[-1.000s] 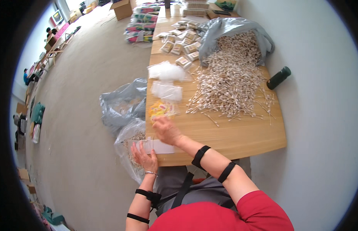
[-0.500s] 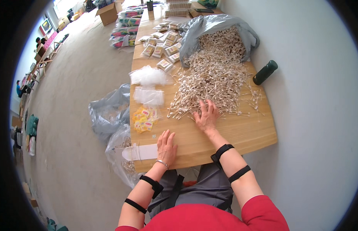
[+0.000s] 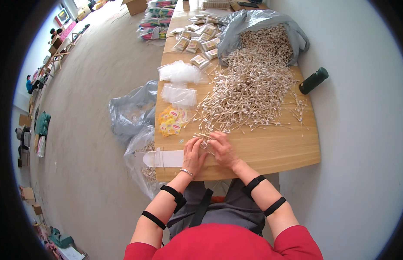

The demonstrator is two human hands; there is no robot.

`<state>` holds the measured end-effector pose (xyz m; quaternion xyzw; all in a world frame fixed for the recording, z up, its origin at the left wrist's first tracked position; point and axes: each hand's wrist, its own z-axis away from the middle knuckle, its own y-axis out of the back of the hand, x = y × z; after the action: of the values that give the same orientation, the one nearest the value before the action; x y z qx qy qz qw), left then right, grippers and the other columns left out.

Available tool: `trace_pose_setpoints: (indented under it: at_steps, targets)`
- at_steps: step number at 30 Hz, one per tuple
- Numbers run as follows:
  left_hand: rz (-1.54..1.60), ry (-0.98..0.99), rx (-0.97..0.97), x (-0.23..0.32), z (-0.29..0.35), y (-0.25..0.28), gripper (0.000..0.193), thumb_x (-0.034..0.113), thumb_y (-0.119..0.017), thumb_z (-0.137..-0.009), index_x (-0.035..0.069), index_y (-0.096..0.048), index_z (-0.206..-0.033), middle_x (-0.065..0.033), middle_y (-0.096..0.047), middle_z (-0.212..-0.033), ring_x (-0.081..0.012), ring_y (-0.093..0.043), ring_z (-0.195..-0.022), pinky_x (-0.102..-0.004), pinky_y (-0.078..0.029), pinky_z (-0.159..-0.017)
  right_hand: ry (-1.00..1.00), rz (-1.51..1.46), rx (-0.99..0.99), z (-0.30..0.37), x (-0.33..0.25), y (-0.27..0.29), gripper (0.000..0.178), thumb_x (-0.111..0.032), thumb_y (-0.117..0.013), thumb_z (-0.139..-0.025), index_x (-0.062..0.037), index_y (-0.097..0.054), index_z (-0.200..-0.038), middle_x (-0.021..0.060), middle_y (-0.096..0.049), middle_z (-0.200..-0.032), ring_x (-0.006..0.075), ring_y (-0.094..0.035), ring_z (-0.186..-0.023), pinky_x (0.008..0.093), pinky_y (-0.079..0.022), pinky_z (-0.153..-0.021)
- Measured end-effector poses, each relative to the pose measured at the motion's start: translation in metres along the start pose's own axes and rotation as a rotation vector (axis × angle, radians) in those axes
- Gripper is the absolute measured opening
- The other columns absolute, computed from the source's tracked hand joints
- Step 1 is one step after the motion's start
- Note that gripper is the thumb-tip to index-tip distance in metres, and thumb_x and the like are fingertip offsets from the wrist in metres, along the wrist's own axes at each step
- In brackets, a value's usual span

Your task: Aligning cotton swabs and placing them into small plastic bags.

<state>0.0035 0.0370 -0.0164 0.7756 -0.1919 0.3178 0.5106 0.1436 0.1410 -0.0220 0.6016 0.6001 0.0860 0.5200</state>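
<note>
Close together over the near part of the wooden table (image 3: 270,151): left hand (image 3: 193,156) and right hand (image 3: 224,149), bent at the fingers and turned in toward each other. Between, at the fingertips: a small bunch of cotton swabs (image 3: 204,141). Cannot tell whether pinched firmly or only cupped, with the undersides of the fingers hidden. Lies at about one o'clock from the left hand and ten o'clock from the right, near to both. Shows no single long axis: partly crosswise, partly slanting away, poking out past the fingers. Looks loose and untidy, thin and tan along the sticks, white at the ends.

Just beside the left hand, at nine o'clock: a flat white strip (image 3: 172,158), lengthwise from nine to three. At ten o'clock: scattered yellow labels (image 3: 170,121). At eleven: clear plastic sleeves (image 3: 180,94), in two flat heaps. At one o'clock, nearer to the right hand: the large swab pile (image 3: 253,86), same in look, spilling from a grey plastic bag (image 3: 229,34). At two: a dark green bottle (image 3: 314,81). Farther, near twelve: filled packets (image 3: 199,43).
</note>
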Motion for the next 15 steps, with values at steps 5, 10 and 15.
trace_pose_setpoints:
  at_steps: [5,10,15]
  targets:
    - [0.019,0.026,0.023,-0.001,0.002,0.004,0.064,0.008,-0.075,-0.068,0.008,-0.048,-0.126,-0.0135,-0.046,-0.128,-0.0330,-0.042,-0.120,-0.0414,-0.033,-0.103,-0.209,0.169,0.162,-0.013,-0.002,0.037,0.033,-0.007,-0.061,-0.077,-0.0118,-0.061,-0.109,0.0098,-0.054,-0.122,0.0307,-0.045,-0.118,0.0413,-0.037,-0.099]
    - [-0.107,-0.080,-0.025,0.013,-0.021,0.007,0.063,0.010,-0.076,-0.067,0.009,-0.050,-0.125,-0.0112,-0.046,-0.131,-0.0303,-0.040,-0.125,-0.0403,-0.032,-0.104,-0.134,0.225,0.058,-0.008,0.012,0.031,0.025,-0.014,-0.065,-0.077,-0.0140,-0.065,-0.101,0.0025,-0.058,-0.112,0.0250,-0.047,-0.112,0.0401,-0.039,-0.094]
    - [-0.198,-0.113,-0.147,-0.001,-0.036,0.005,0.053,0.014,-0.073,-0.072,0.010,-0.056,-0.122,-0.0116,-0.047,-0.132,-0.0318,-0.038,-0.127,-0.0422,-0.031,-0.105,-0.311,0.368,0.186,0.002,0.027,0.042,0.017,-0.019,-0.066,-0.078,-0.0171,-0.067,-0.095,-0.0036,-0.059,-0.105,0.0225,-0.046,-0.107,0.0387,-0.038,-0.092]
